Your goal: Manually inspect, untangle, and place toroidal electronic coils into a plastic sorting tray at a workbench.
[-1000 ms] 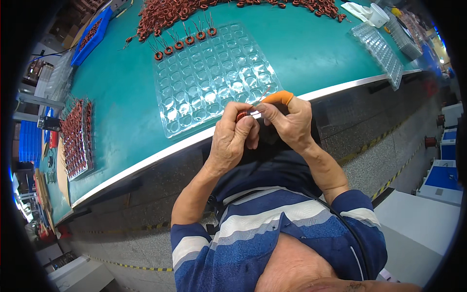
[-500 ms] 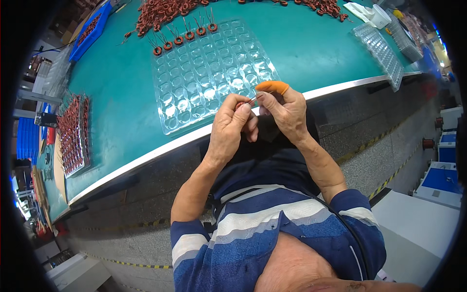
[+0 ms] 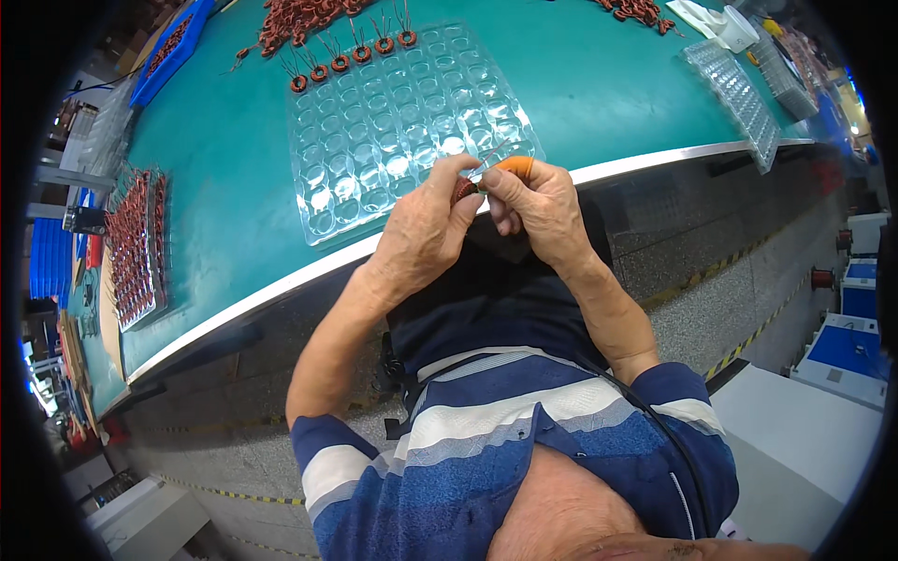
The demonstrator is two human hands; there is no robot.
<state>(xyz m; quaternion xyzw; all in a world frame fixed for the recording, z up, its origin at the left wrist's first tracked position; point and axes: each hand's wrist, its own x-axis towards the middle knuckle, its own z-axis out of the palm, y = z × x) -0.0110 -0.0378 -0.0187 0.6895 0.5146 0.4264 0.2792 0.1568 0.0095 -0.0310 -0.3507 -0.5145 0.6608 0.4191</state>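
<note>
A small ring coil wound with reddish copper wire (image 3: pixel 462 192) is pinched between the thumb and fingers of my left hand (image 3: pixel 418 224). My right hand (image 3: pixel 545 213), with an orange finger cot (image 3: pixel 516 166) on its index finger, closes thumb against index at the coil's wire leads. Thin leads stick out past the fingertips; exactly which ones the right hand grips is partly hidden. Both hands are over the table's near edge. Beyond them lies a clear plastic tray with round pockets (image 3: pixel 383 140). Several coils (image 3: pixel 362 53) stand in its far row, leads up.
Loose coils are heaped (image 3: pixel 304 21) at the far side of the green table (image 3: pixel 224 196). On the left stand a filled coil tray stack (image 3: pixel 138 248) and a blue bin (image 3: pixel 173 51). Stacked clear trays (image 3: pixel 734 98) and a white cup (image 3: pixel 735 30) sit at right.
The coil has been turned in my left fingers, and my left elbow has swung outward to the left. My right hand has shifted slightly left, closer in to the coil.
</note>
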